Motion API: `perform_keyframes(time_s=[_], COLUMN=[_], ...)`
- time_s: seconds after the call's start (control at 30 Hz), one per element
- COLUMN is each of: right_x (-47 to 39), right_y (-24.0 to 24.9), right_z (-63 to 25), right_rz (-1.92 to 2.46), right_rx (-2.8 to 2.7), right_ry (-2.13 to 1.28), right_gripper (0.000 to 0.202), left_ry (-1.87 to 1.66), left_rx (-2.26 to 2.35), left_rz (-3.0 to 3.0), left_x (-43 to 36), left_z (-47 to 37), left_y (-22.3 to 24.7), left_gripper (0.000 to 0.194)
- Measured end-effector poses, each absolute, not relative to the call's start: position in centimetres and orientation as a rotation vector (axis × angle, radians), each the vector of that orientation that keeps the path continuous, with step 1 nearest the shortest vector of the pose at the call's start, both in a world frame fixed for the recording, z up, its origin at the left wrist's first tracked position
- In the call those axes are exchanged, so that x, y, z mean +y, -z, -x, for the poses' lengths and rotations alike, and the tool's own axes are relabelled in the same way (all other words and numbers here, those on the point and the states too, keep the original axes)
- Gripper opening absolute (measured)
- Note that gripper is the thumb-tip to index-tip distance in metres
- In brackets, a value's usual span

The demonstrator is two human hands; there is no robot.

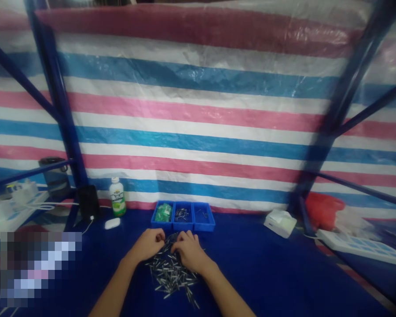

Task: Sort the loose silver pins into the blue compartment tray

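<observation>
A loose pile of slim, shiny metal pieces [173, 275], like pins or screws, lies on the dark blue table top [251, 264]. My left hand [148, 244] rests at the pile's upper left edge, its fingers curled inward. At the upper right of the heap, my right hand [189, 252] has bent fingers down among the pieces. What either hand pinches is too small and hidden to make out. Just beyond the hands stand three joined blue bins [203, 227]. The left one holds a green packet [164, 212], the middle one small metal parts [182, 215], the right one a few thin pieces.
Back left are a white-and-green bottle [118, 197], a white case [112, 223] and a black box-shaped device [88, 202] with cables. A white tissue pack [280, 223] sits at right, near a red bag [323, 210] and a power strip [363, 246]. Striped sheeting [198, 119] hangs behind.
</observation>
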State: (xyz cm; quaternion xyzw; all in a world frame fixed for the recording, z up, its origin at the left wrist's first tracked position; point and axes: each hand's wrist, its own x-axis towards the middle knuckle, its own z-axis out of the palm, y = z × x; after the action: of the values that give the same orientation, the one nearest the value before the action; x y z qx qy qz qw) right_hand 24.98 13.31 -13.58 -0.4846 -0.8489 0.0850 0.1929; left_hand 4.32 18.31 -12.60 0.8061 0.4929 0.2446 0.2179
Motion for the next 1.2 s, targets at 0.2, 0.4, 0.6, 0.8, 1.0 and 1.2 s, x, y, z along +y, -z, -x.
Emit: perform_keyframes(time_s=[0.2,0.4,0.6,0.8,1.0,1.2], right_x=[13.6,14.1,14.0,14.3,15.5,15.5], right_y=[13.4,14.0,13.6,13.6,13.5,13.6], right_z=[-24.7,-24.4,-24.5,-24.4,-24.2,-24.4], right_rz=[1.39,1.383,1.301,1.141,0.975,0.935], right_rx=[-2.447,-2.471,-2.208,-1.854,-1.481,-1.381], right_ry=[-0.153,-0.105,-0.294,-0.57,-0.967,-1.014], right_gripper=[0.014,0.013,0.019,0.014,0.014,0.023], left_ry=[-0.754,-0.784,-0.918,-0.857,-0.912,-0.857], left_rx=[1.264,1.238,1.146,1.101,1.058,1.054], left_rz=[-2.165,-2.098,-2.194,-2.227,-2.071,-1.977], left_x=[18.0,18.8,18.2,17.9,18.2,18.4], left_z=[-4.6,-4.3,-4.9,-5.6,-5.4,-5.5], left_y=[12.9,13.8,12.4,12.2,12.1,12.4], left_gripper=[0.022,0.02,0.023,0.024,0.03,0.042])
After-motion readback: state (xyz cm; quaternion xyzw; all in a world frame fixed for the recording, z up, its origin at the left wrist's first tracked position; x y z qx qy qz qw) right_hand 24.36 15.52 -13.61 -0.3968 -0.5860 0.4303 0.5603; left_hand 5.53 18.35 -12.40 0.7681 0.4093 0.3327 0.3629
